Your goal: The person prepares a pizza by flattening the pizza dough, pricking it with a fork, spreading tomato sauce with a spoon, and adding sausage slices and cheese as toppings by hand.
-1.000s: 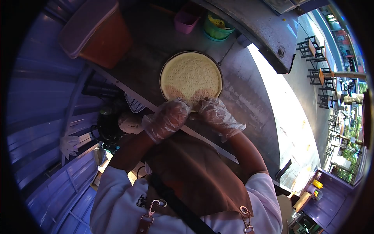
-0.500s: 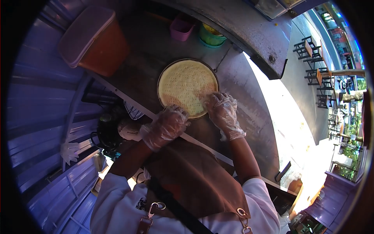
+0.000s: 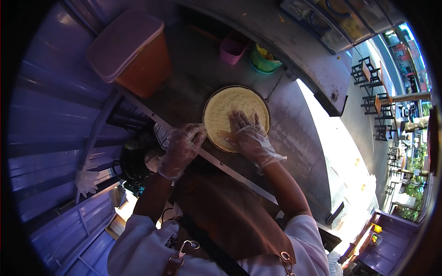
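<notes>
A round, flat pizza base [image 3: 222, 106], pale and dotted with small holes, fills a dark-rimmed pizza pan [image 3: 204, 113] on the metal counter. My right hand [image 3: 251, 140], in a clear plastic glove, lies on the lower right of the dough with its fingers stretched out and apart. At the pan's lower left edge, my left hand [image 3: 182, 149], gloved the same way, has its fingers curled with the tips pinched at the rim. The exact hold of those fingertips is partly hidden.
Beyond the pan stand a pink container [image 3: 231, 52] and a green bowl [image 3: 264, 62] with yellow contents. A large lidded brown bin [image 3: 145, 66] is at upper left. A raised metal shelf [image 3: 317, 76] overhangs the counter [image 3: 294, 152] at upper right.
My right hand has moved from the pan's right edge inward onto the dough, its fingers now spread. My left hand has moved off the dough to the rim. The view has shifted slightly.
</notes>
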Motion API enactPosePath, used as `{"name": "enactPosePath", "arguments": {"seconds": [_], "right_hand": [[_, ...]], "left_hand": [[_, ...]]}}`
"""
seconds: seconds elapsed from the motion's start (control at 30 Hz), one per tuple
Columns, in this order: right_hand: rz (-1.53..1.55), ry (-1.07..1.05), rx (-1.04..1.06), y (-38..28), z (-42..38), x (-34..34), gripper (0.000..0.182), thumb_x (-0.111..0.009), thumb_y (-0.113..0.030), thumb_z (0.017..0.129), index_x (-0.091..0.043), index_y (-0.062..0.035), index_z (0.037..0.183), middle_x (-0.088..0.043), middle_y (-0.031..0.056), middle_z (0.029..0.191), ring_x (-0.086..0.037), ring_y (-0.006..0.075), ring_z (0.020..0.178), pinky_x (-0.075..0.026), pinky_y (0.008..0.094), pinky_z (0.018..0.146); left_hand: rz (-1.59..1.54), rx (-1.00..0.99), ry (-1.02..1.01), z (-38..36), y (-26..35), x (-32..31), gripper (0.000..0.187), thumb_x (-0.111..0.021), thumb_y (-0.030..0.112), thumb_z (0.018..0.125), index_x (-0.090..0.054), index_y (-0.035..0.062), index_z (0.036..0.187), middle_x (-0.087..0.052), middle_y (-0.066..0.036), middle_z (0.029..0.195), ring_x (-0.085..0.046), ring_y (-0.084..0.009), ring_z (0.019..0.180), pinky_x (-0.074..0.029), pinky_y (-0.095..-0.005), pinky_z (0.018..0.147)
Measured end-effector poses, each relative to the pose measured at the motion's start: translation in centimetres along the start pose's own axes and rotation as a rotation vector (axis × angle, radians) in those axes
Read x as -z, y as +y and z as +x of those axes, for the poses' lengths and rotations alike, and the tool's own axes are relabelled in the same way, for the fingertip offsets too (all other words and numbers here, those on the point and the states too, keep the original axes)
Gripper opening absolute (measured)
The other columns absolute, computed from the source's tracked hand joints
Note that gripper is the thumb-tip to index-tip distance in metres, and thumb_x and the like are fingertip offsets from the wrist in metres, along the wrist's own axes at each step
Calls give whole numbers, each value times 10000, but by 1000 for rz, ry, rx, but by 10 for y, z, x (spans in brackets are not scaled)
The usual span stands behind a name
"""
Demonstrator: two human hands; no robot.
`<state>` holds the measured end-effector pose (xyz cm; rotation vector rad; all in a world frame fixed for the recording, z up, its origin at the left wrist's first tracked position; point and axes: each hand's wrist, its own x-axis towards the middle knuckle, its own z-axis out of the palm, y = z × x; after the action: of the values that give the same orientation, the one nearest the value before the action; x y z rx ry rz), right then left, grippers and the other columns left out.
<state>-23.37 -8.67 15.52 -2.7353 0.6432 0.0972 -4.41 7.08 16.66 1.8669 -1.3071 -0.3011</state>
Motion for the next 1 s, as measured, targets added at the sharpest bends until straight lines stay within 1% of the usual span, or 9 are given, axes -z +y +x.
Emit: {"name": "enactPosePath", "arguments": {"seconds": [0.2, 0.27, 0.37, 0.43, 0.53, 0.57, 0.63, 0.8, 1.0], "right_hand": [[-199, 16, -4, 7, 40, 40, 628, -499, -438, 986, -464, -52, 1479, -395, 149, 1573, -351, 261, 1469, -193, 453, 1231], [-210, 436, 91, 15, 76, 66, 395, -639, -274, 944, -665, -54, 1271, -670, 138, 1282, -662, 274, 1148, -522, 360, 975], [176, 676, -102, 8, 146, 119, 273, -642, -304, 948, -770, -87, 1054, -746, 125, 1086, -731, 250, 975, -554, 363, 902], [-10, 745, -48, 27, 200, 136, 314, -632, -330, 961, -734, -70, 1105, -721, 131, 1164, -710, 254, 1023, -545, 379, 890], [-1085, 1288, 177, 114, 313, 110, 351, -687, -355, 929, -685, -57, 1116, -705, 141, 1062, -680, 309, 944, -521, 398, 895], [-1094, 1289, 167, 145, 343, 102, 351, -687, -355, 929, -685, -57, 1116, -705, 141, 1062, -680, 309, 944, -521, 398, 895], [-69, 942, 215, 179, 379, 101, 423, -749, -374, 875, -665, -31, 1108, -669, 165, 946, -650, 329, 867, -510, 401, 898], [160, 405, -364, 18, 244, 174, 679, -799, -462, 781, -620, -44, 1285, -664, 173, 1216, -641, 303, 1095, -492, 412, 967], [-392, 315, -517, 48, 196, 126, 667, -685, -542, 845, -601, -125, 1359, -620, 162, 1354, -606, 326, 1229, -473, 414, 1025]], "left_hand": [[-376, 89, 105, -8, -38, -7, 163, -731, 123, 880, -725, 69, 1034, -710, -64, 952, -654, -171, 805, -481, -294, 683], [-589, 141, 146, -14, -57, -11, 134, -706, 133, 910, -715, 45, 1011, -703, -54, 899, -640, -129, 747, -471, -260, 621], [-1244, 254, -297, -10, -67, 6, 173, -629, 185, 980, -679, 20, 963, -645, -26, 792, -582, -73, 638, -437, -230, 516], [-1072, 776, -479, 5, -32, 32, 249, -576, 237, 1017, -627, 30, 888, -570, -1, 720, -529, -54, 557, -414, -219, 470], [-893, 675, -572, 10, -41, 12, 253, -566, 246, 1021, -579, 45, 868, -550, -9, 701, -541, -82, 523, -429, -243, 447], [-961, 687, -604, 10, -46, 5, 248, -561, 245, 1024, -567, 50, 871, -544, -11, 696, -552, -92, 522, -438, -250, 444], [-933, 684, -623, 16, -48, 0, 231, -552, 243, 1024, -569, 43, 909, -551, -28, 698, -572, -114, 522, -444, -273, 422], [-1190, 787, -604, 13, -63, -12, 265, -566, 266, 1013, -574, 14, 931, -580, -57, 703, -567, -132, 484, -429, -298, 384], [-764, 597, -584, 29, -49, -2, 294, -544, 261, 1022, -596, -29, 1008, -595, -91, 678, -571, -163, 461, -448, -339, 399]]}}
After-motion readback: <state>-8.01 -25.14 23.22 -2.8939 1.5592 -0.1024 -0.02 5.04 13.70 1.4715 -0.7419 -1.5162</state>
